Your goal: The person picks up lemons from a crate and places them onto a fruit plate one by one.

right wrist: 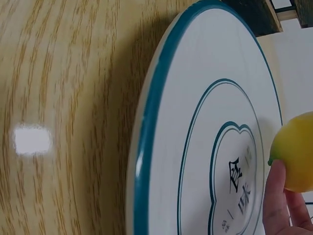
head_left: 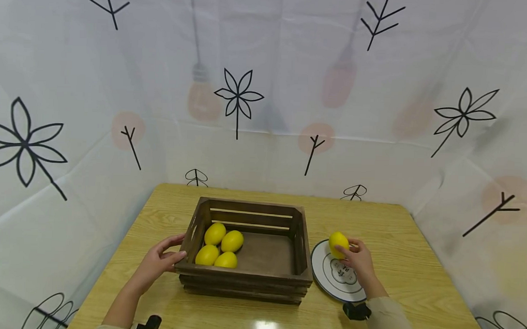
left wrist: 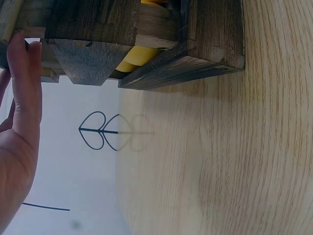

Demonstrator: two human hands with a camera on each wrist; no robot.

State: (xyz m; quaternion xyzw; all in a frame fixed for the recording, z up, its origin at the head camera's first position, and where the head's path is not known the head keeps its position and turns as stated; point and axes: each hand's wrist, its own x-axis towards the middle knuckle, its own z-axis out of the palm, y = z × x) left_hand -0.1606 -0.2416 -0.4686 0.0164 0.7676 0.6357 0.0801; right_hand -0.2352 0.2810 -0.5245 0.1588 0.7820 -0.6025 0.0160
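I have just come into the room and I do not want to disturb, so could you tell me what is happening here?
Someone is handling lemons with bare hands. The right hand pinches one lemon over the plate; whether it touches the plate is hard to tell. The left hand touches the left side of the crate, where four other lemons lie toward the left.

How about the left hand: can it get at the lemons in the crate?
Probably yes: the left hand touches the left side of the crate, the lemons lie just inside, and the open top leaves the way free, though it would have to go over that side.
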